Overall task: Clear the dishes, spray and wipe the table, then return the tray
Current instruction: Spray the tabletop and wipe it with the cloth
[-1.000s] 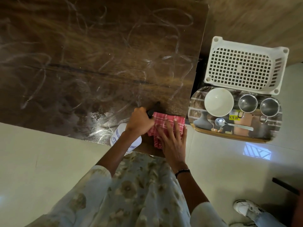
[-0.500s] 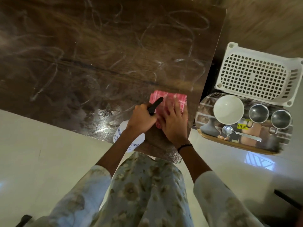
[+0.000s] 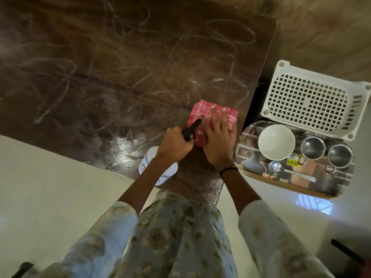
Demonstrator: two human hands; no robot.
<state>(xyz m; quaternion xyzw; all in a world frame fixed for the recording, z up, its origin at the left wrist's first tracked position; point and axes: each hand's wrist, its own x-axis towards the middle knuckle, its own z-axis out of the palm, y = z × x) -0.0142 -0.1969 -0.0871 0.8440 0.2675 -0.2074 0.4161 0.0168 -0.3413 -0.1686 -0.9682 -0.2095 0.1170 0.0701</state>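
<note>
My right hand [image 3: 218, 141] presses flat, fingers spread, on a folded red-and-white checked cloth [image 3: 202, 113] near the right edge of the dark wooden table [image 3: 100, 77], which shows wet wipe streaks. My left hand [image 3: 174, 145] grips the top of a white spray bottle [image 3: 146, 164] with a black trigger, just left of the cloth at the table's near edge. To the right, off the table, a shiny tray [image 3: 341, 183] carries a white bowl [image 3: 276, 142], two steel cups [image 3: 312, 148] and a spoon [image 3: 289, 171].
A white perforated plastic basket [image 3: 313, 99] lies beyond the tray. Pale floor tiles [image 3: 50, 197] surround the table. A dark object [image 3: 347, 251] pokes in at the lower right.
The cloth under my right hand has slid away from the near edge, farther onto the table. My left hand keeps its grip on the bottle and moved along slightly.
</note>
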